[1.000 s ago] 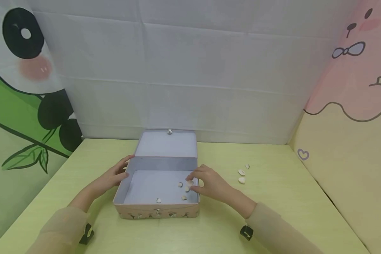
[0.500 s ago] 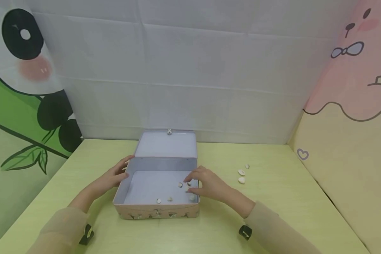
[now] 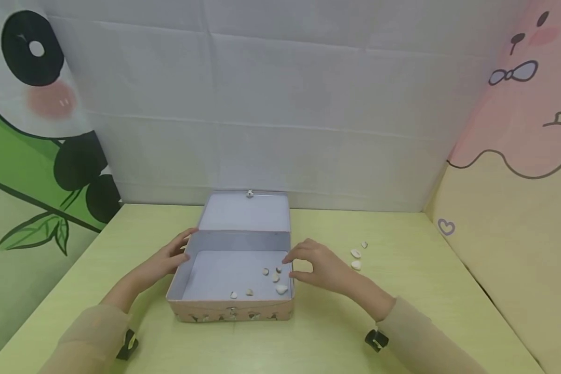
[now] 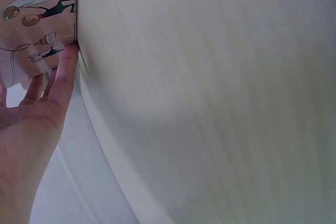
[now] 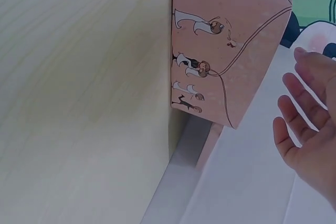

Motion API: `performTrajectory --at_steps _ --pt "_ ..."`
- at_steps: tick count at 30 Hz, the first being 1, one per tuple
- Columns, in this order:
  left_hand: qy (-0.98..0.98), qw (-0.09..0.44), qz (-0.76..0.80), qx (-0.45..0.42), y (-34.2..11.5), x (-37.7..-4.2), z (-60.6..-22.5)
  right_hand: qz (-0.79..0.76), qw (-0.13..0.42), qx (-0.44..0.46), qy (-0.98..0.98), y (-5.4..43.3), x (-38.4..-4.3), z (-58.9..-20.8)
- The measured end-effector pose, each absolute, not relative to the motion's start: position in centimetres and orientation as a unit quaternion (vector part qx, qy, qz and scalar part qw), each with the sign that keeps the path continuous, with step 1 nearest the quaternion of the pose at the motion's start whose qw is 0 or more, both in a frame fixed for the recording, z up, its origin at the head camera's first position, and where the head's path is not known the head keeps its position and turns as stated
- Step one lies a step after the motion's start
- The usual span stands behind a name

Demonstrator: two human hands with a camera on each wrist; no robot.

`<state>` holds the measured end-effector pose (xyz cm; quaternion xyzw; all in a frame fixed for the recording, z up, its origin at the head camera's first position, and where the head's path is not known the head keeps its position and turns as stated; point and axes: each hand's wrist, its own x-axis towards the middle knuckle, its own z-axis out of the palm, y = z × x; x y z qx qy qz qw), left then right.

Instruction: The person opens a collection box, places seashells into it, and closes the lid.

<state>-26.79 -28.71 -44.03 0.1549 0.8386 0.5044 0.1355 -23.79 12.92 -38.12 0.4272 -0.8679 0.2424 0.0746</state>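
Observation:
An open tin box (image 3: 231, 310) with a hinged lid stands on the table, pink with printed figures on its outside. Several small whitish seashells (image 3: 281, 289) lie on its pale floor, mostly toward the right. My left hand (image 3: 165, 257) rests against the box's left side, thumb at the rim; in the left wrist view its extended fingers touch the printed wall. Over the right rim hovers my right hand (image 3: 320, 265), thumb and index finger apart with nothing between them. The right wrist view shows this hand (image 5: 315, 114) with fingers loosely bent beside the box.
Three more seashells (image 3: 356, 254) lie on the yellow table (image 3: 402, 291) to the right of the box. The raised lid (image 3: 244, 212) leans back close to the white cloth backdrop (image 3: 280, 156). Printed cartoon panels flank both sides.
My right hand has let go of a larger white seashell at the box's front right corner and drawn back rightward. Another seashell near the front has shifted left. My left hand has stayed put.

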Motion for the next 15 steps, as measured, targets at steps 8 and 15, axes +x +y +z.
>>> performTrajectory --at_steps 8,15 --pt "0.835 0.134 0.509 0.161 -28.7 -26.9 -44.0 0.245 0.086 0.415 -0.872 15.4 -24.2 -37.9" --pt "0.835 0.135 0.509 0.161 -28.8 -27.0 -44.2 0.265 0.093 0.394 -0.875 17.3 -24.7 -38.1"
